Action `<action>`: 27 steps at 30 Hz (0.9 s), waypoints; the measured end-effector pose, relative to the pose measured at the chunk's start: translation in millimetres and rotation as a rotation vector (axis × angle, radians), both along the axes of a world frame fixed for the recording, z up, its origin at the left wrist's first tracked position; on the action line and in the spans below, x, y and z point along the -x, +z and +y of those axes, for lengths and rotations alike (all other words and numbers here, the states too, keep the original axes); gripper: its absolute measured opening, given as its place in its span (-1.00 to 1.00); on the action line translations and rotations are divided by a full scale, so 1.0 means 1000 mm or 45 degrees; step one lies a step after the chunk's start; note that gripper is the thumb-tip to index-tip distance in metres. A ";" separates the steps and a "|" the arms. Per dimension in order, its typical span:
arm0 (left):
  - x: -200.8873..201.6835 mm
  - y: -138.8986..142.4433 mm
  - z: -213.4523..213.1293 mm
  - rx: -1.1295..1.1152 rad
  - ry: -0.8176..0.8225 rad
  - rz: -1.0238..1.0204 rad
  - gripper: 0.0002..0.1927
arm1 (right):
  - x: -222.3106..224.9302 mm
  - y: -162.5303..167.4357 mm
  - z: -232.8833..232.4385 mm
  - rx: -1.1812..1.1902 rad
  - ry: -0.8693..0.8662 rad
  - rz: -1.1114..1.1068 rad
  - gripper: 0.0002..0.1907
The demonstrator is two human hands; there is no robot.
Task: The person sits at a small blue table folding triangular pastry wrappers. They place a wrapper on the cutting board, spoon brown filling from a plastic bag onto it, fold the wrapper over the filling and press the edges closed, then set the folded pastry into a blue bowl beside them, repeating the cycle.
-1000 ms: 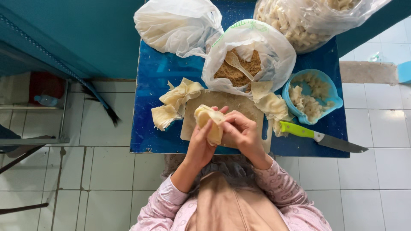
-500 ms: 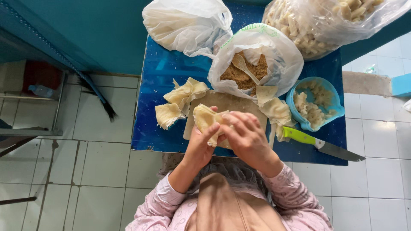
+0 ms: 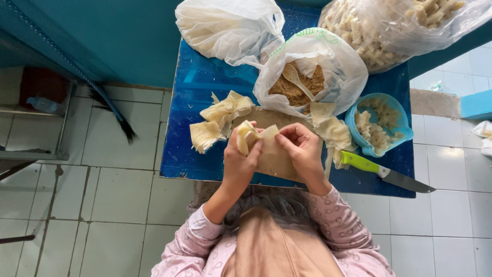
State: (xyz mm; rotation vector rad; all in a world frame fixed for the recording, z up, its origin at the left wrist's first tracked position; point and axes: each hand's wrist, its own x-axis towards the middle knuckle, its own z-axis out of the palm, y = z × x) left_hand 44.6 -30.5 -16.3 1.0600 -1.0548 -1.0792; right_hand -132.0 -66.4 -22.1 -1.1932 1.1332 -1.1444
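The pale yellow wrapper (image 3: 252, 137) is a thin, soft sheet, folded and bunched into a small lumpy parcel with loose corners sticking up; it is held just above the wooden board (image 3: 277, 154) near the middle of the blue table (image 3: 195, 102). The left hand (image 3: 242, 159) is clenched around the parcel's near and left side, fingers curled over it. The right hand (image 3: 302, 149) pinches the parcel's right edge with bent fingertips, only slightly parted. To the left of the board lies a loose pile of wrappers (image 3: 218, 120), and more wrappers (image 3: 332, 128) lie to the right. Farther off stands an open bag of brown filling (image 3: 297, 90) with a spoon (image 3: 294, 77) in it. A blue bowl (image 3: 353, 120) and a green-handled knife (image 3: 384, 172) sit to the right.
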 end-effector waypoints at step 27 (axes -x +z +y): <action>-0.027 0.013 0.023 -0.129 -0.671 1.446 -0.16 | -0.056 0.071 0.042 0.590 0.188 0.519 -0.84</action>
